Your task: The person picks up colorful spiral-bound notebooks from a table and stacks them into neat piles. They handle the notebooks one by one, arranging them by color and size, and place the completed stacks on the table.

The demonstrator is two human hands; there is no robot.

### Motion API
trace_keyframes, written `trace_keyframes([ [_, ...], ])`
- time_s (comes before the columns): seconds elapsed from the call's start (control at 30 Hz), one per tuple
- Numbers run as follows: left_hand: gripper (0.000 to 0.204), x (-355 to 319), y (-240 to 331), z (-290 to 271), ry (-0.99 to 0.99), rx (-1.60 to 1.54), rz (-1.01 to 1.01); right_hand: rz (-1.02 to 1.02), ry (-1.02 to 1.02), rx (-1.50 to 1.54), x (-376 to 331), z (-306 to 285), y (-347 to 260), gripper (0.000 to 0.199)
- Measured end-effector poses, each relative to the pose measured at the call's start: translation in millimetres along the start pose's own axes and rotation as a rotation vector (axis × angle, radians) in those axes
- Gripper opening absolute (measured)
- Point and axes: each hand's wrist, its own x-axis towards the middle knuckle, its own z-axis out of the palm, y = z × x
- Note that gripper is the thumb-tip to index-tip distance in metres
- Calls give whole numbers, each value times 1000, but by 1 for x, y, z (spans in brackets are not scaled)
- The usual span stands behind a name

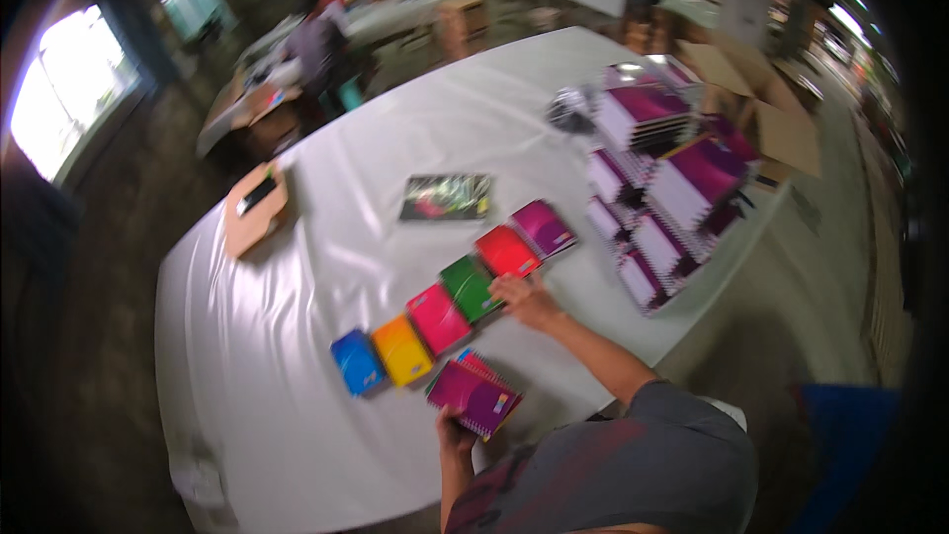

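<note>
My left hand is closed around the near edge of a small stack of spiral notebooks. A purple notebook lies on top, and pink and other coloured edges show beneath it. My right hand reaches over the table with its fingers apart, touching the right edge of a green notebook. That one belongs to a slanting row: blue notebook, yellow notebook, pink notebook, green, red notebook, and purple notebook at the far right end.
A white-covered table spreads under everything. Purple-and-white spiral notebooks are piled on its right, beside an open cardboard box. A dark printed packet lies beyond the row. Far left, cardboard carries a dark phone-like object. Another person stands farther back.
</note>
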Motion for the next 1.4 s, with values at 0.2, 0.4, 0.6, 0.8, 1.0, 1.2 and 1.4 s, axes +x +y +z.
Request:
trace_keyframes([
  [0.2,39,-12,-1,1,-1,-35,-28,-62,-33,127,27,-37,-12,53],
  [0.4,16,-8,-3,-9,26,-49,-20,-164,-81,77,32,-34,-19,48],
  [0.6,19,4,2,-29,-110,-73,-3,49,-254,669,50,-52,-2,32],
  [0.8,41,-12,14,28,-218,-40,-39,171,-69,2003,58,-71,-1,14],
  [1.0,59,7,-9,5,-510,-334,-103,-609,-830,1717,65,-123,-63,14],
  [1.2,50,-11,-12,-31,-206,45,-305,-650,-1096,1454,65,-99,-98,19],
  [1.4,57,-65,-5,-37,199,48,-223,-282,-417,539,70,-72,-117,65],
])
